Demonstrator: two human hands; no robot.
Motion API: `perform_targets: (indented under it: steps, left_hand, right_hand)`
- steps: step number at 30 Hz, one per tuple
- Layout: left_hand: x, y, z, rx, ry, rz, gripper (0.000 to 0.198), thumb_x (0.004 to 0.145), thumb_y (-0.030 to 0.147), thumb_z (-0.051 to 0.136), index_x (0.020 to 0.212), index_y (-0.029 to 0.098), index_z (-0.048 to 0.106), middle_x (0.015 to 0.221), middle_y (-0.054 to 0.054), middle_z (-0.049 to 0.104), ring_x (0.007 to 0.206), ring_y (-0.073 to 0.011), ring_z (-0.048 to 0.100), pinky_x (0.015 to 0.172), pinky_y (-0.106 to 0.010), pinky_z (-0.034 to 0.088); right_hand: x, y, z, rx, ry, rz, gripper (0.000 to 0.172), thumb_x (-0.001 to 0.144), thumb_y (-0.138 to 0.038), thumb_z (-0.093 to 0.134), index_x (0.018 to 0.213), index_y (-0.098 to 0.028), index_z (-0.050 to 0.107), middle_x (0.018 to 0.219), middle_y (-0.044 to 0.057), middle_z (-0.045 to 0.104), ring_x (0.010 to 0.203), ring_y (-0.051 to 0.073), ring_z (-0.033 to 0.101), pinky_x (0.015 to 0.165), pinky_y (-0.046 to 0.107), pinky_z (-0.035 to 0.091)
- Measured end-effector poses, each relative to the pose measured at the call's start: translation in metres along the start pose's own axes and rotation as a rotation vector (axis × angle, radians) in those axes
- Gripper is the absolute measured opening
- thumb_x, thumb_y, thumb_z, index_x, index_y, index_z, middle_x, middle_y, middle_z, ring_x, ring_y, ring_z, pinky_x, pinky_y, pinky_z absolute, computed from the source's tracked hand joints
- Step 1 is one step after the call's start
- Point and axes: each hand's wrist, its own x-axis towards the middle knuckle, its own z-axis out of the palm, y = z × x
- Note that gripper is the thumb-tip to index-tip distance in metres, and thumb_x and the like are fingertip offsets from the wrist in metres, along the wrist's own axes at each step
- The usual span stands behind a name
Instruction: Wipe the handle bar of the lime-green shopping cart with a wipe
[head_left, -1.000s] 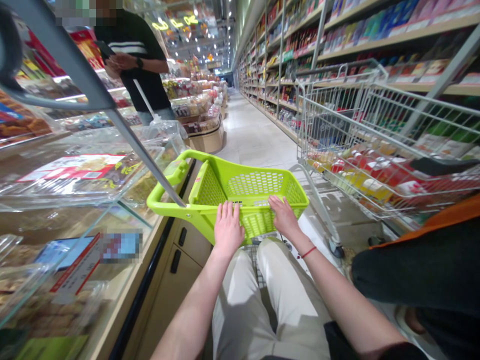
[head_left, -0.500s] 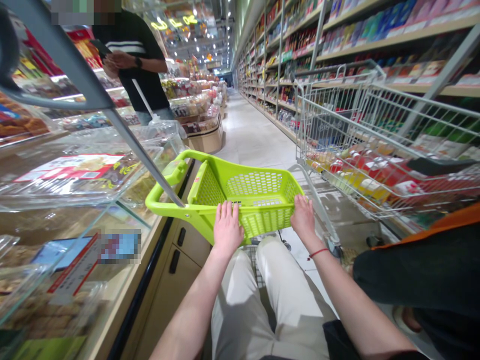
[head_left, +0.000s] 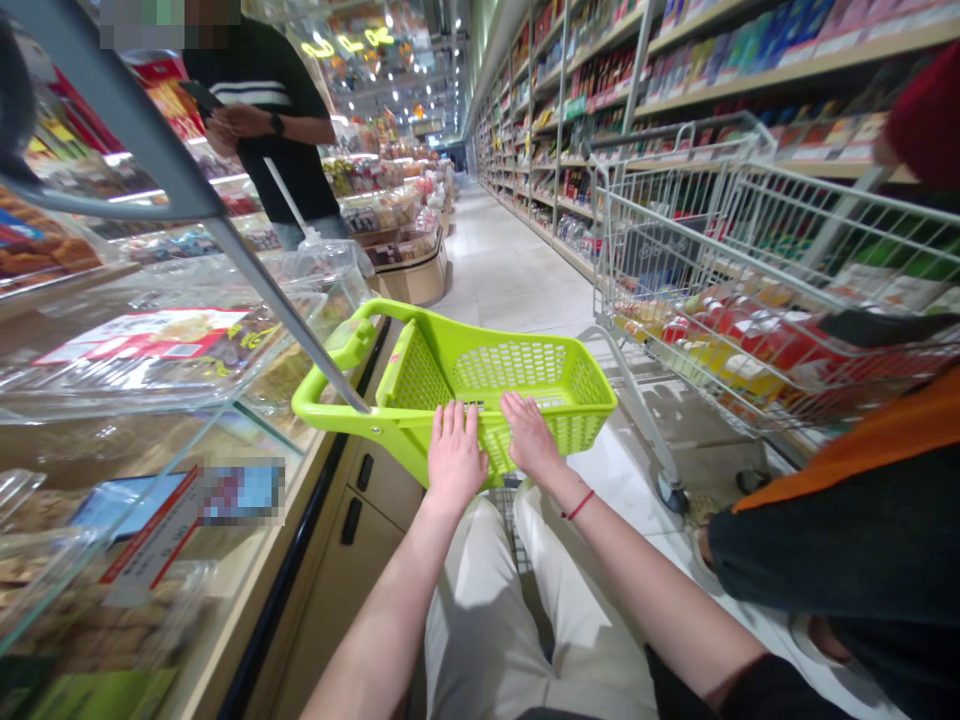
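Observation:
A bright green plastic shopping cart (head_left: 559,347) stands right in front of my legs, with slotted walls and no goods visible in its basket. My left hand (head_left: 456,452) holds the near rim of the basket, its fingers laid over the edge. Further right on the same rim is my right hand (head_left: 531,437), fingers also hooked over the edge; its thumb is mostly hidden. A red string bracelet (head_left: 577,505) circles my right wrist.
At left is a glass display counter (head_left: 274,430) with packaged food. A metal wire cart (head_left: 675,235) with bottles stands at right, beside a person in dark trousers (head_left: 825,560). Another person in a black shirt (head_left: 277,110) stands behind the counter. Stocked shelves (head_left: 570,110) line the aisle.
My right hand has moved left along the rim from the basket's right corner, closer to my left hand. My left hand stays put. The person at right has shifted, and a red sleeve now shows.

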Motion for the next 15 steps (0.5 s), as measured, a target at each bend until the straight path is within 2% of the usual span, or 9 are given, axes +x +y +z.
perform_targets:
  steps: [4,9,12,15]
  left_hand:
    - [-0.001,0.000,0.001,0.019,0.007,0.000,0.068,0.077,0.027,0.058,0.141,0.008,0.044,0.147,-0.020,0.048,0.143,-0.0339,0.037,0.122,-0.052,0.023]
    - [0.000,-0.001,0.002,0.028,0.002,0.001,0.068,0.078,0.028,0.059,0.141,0.007,0.045,0.147,-0.021,0.048,0.143,-0.0343,0.037,0.123,-0.050,0.022]
    - [0.000,0.000,0.002,0.027,-0.001,0.001,0.069,0.078,0.028,0.059,0.141,0.005,0.044,0.147,-0.022,0.047,0.143,-0.0346,0.036,0.124,-0.050,0.020]
    - [-0.001,0.000,0.002,0.019,-0.005,0.004,0.070,0.078,0.028,0.059,0.142,0.004,0.044,0.147,-0.022,0.047,0.143,-0.0343,0.036,0.125,-0.050,0.019]
  right_hand:
    - [-0.009,0.021,-0.011,-0.044,-0.009,-0.006,0.071,0.070,0.006,0.042,0.139,-0.008,0.051,0.148,0.017,0.051,0.143,0.024,0.041,0.123,0.049,0.022]
    - [-0.025,0.052,-0.024,-0.173,0.048,0.205,0.068,0.070,0.004,0.045,0.136,-0.008,0.054,0.145,0.017,0.054,0.141,0.029,0.042,0.122,0.056,0.019]
    - [-0.024,0.045,-0.019,-0.181,0.082,0.274,0.067,0.070,0.003,0.046,0.136,-0.004,0.053,0.145,0.020,0.053,0.141,0.030,0.043,0.121,0.053,0.023]
    - [-0.014,0.017,-0.008,-0.137,0.108,0.264,0.066,0.072,0.002,0.046,0.138,-0.001,0.050,0.146,0.024,0.051,0.142,0.030,0.042,0.121,0.051,0.025]
